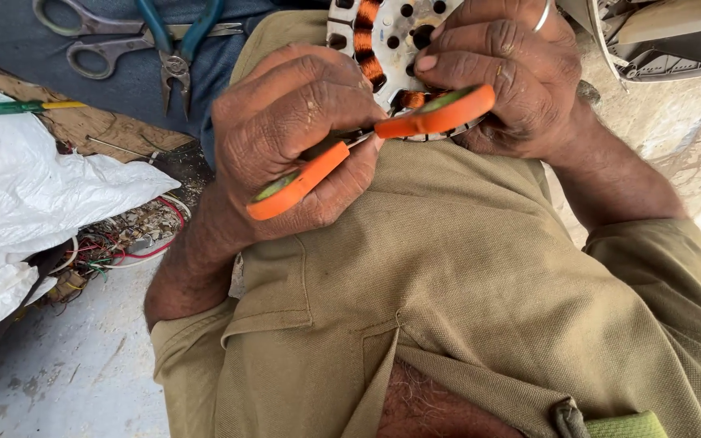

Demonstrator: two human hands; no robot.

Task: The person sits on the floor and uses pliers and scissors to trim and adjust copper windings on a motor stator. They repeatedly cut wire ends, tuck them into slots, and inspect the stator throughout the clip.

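Nearest the camera, the left hand (290,142) is clenched around the orange-handled pliers (367,142); it does best to squeeze steadily. Just beyond, the right hand (505,77) grips the perforated metal stator (383,36) with orange windings, bracing it on the lap.
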